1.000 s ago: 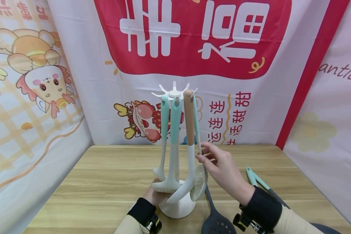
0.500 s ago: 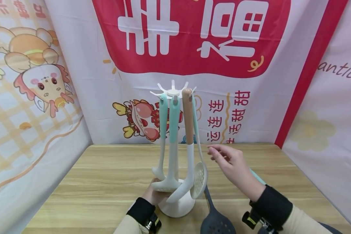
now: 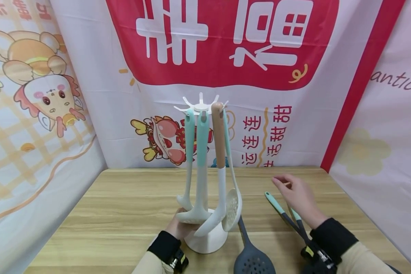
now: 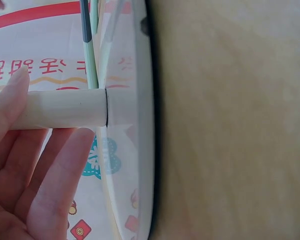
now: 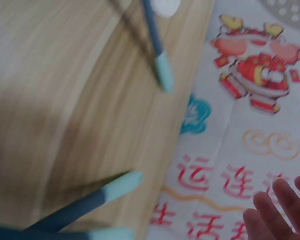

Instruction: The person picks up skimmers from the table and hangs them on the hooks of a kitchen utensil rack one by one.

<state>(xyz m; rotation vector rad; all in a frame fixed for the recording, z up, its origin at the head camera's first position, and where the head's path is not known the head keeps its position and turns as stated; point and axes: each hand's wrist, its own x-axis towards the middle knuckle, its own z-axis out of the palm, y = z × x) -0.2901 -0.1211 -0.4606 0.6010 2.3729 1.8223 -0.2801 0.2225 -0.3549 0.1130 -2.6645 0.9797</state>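
A white utensil rack stands on the table, its round base (image 3: pixel 207 243) towards me. My left hand (image 3: pixel 179 227) grips the rack's white pole (image 4: pixel 65 107) just above the base, thumb on one side and fingers on the other. From the rack's hooks hang a small mint-handled ladle (image 3: pixel 189 140), a wider mint-handled utensil (image 3: pixel 202 140), a wooden-handled ladle (image 3: pixel 219 140) and a pale skimmer (image 3: pixel 232 209). To the right my right hand (image 3: pixel 299 198) holds nothing, fingers loosely bent. It is above two dark utensils with mint handles (image 3: pixel 274 201) lying on the table.
A dark slotted turner (image 3: pixel 255 260) lies right of the rack base, its shaft running behind the rack. Printed cloth (image 3: pixel 359 125) walls in the back and both sides of the wooden table (image 3: pixel 123 213).
My right hand has let go of the skimmer's handle and moved right, over the mint-handled utensils on the table. The left hand stays on the pole.
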